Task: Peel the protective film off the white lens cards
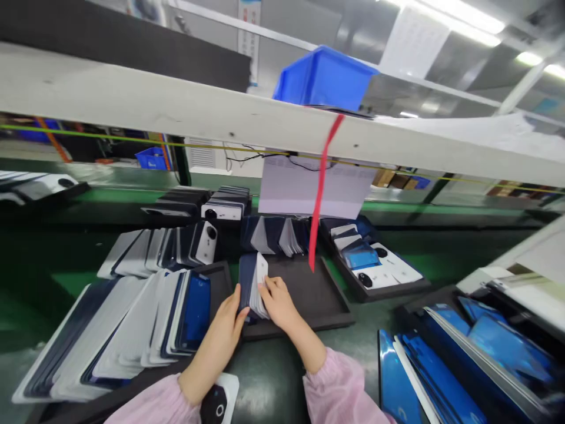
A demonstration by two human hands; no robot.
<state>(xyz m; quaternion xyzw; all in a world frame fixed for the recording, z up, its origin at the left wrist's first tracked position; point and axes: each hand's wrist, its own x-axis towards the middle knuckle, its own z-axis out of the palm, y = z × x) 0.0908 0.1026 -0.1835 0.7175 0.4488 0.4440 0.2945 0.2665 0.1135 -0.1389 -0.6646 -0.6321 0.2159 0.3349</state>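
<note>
Head view, single frame.

**Grip:** your left hand [227,323] and right hand [277,303] hold a stack [256,280] of thin covers on edge between them. The left palm and fingers lie flat on the dark outer face. The right fingers curl over the white face and its near edge. Both hands are closed narrowly on the stack.

**Position:** the stack stands at the front-left corner of the dark tray [318,297]. Your hands hide its lower edge, so I cannot tell whether it rests on the tray floor or sits just above it.

**Around it:**
- Fanned rows [132,330] of covers lean just left of the tray, and the nearest blue-filmed one is close to your left hand.
- A back row [278,235] stands at the tray's far edge.
- A red strap [321,194] hangs from the shelf [132,100] down over the far part of the tray.
- A second tray [397,288] of filmed parts sits to the right.
- Blue panels [468,347] lie at lower right, well apart.
- A lone cover [220,401] lies under your left forearm.

**Risks (judgement):**
- The stack seems to be held by side pressure alone. If either hand eases, the inner covers could slide out and spill across the tray.
- Your left hand is close to the fanned rows, so a sideways nudge could knock the leaning covers over.
- Your forearm is over the lone cover, and dragging the sleeve could push or scuff it.
- The strap hangs low, so lifting the stack toward the back could brush it.
</note>
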